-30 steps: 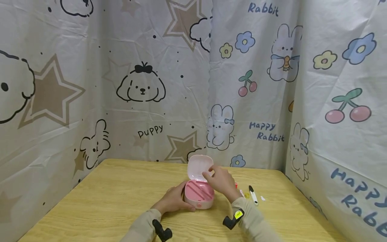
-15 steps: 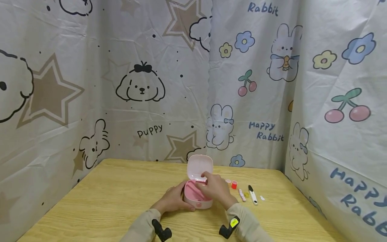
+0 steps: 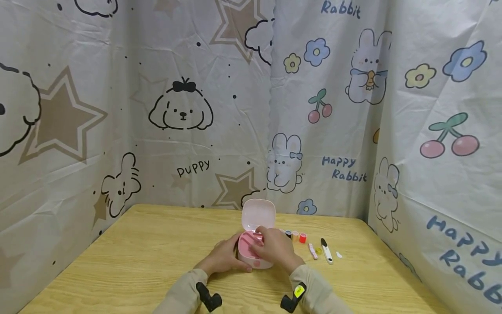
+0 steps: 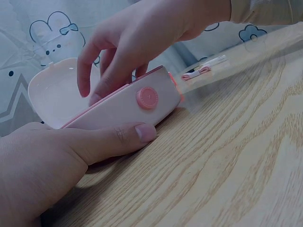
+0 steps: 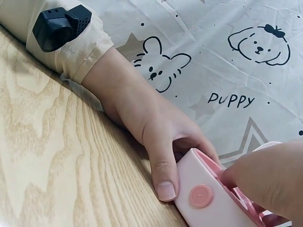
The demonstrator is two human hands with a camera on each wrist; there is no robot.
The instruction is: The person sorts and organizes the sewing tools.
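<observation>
In the head view a small light-pink box [image 3: 245, 260] stands on the table with its lid [image 3: 259, 213] raised behind it. Inside lies a deeper pink tray [image 3: 246, 247] with a slanting bar. My left hand [image 3: 222, 256] grips the box's left side, its thumb along the front below the round pink button [image 4: 147, 98]. From the right, my right hand [image 3: 276, 247] reaches down into the box. Its thumb [image 5: 232, 177] touches the inside near the rim. The other fingertips are hidden, so whether they pinch the tray does not show.
Right of the box lie small spools, among them a red one [image 3: 303, 238] and a dark one [image 3: 288, 234]. Nearby are a pink-and-white strip [image 3: 312, 251], a yellow round piece [image 3: 318, 250], a long black-and-white tool [image 3: 327, 251] and a small white piece [image 3: 339, 254]. Printed curtains stand behind.
My right hand has come down from beside the lid into the box, moving left and covering part of the tray. More spools show now. The left hand keeps its hold.
</observation>
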